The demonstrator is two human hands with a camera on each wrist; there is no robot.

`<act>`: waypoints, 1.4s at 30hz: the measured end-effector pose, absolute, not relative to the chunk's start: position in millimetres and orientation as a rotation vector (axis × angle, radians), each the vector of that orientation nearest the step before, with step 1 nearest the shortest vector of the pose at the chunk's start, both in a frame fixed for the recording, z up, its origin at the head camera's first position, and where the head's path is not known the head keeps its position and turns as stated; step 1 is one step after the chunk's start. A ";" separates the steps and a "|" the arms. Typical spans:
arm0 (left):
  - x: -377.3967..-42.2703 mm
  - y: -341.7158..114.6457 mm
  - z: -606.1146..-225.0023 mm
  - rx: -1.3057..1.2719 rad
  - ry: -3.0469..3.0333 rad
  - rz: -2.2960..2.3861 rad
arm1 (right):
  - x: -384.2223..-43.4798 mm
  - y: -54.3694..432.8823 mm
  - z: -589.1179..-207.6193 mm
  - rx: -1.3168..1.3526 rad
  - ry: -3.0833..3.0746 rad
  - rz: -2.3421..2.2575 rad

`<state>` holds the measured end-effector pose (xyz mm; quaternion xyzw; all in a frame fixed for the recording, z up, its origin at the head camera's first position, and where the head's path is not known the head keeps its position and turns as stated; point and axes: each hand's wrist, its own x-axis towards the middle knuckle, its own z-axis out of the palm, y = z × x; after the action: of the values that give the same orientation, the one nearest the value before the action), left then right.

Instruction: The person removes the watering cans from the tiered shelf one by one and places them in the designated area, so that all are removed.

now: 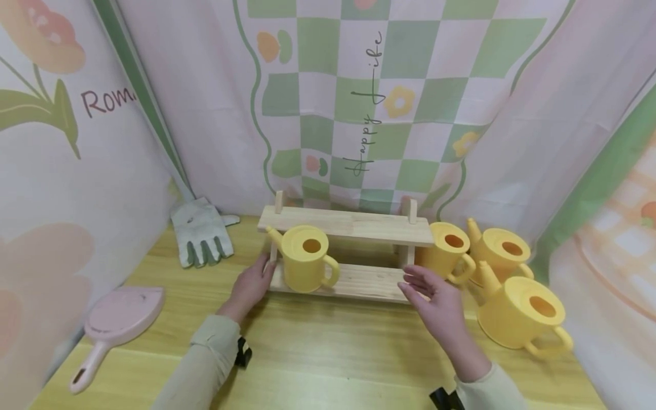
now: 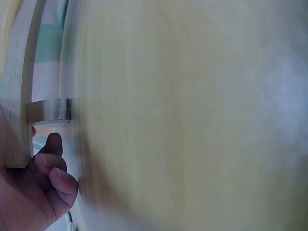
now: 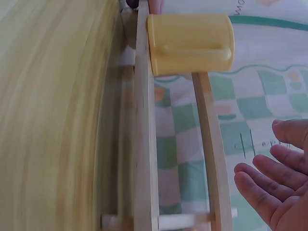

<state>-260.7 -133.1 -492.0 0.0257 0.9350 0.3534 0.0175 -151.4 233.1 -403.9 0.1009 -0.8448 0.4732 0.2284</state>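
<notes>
A two-tier wooden rack (image 1: 359,282) stands on the table in front of the curtain. On the left part of its lower board sits a yellow watering can (image 1: 306,259), spout to the left and handle to the right. My left hand (image 1: 252,285) grips the rack's left end; in the left wrist view its fingers (image 2: 62,180) curl beneath the board. Over by the right end, my right hand (image 1: 435,302) is spread with nothing in it. From the right wrist camera, that hand (image 3: 284,180) appears apart from the rack, palm showing.
Three more yellow watering cans (image 1: 517,313) stand on the table right of the rack. On the left lie a white-and-green work glove (image 1: 201,228) and a pink dustpan (image 1: 123,316). A printed curtain (image 1: 215,131) closes off the table's back and sides.
</notes>
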 end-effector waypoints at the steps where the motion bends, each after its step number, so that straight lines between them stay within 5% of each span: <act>1: -260.9 -133.1 -492.2 0.081 2.905 1.097 | -153.1 229.8 -403.9 0.292 -2.329 1.300; 42: -261.1 -132.2 -492.3 0.070 2.899 1.111 | -197.4 143.2 -424.2 0.417 -2.486 1.590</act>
<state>-261.1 -132.2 -492.3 0.0224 0.9334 0.3577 0.0182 -197.4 143.2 -424.2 0.1393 -0.8314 0.5318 0.0807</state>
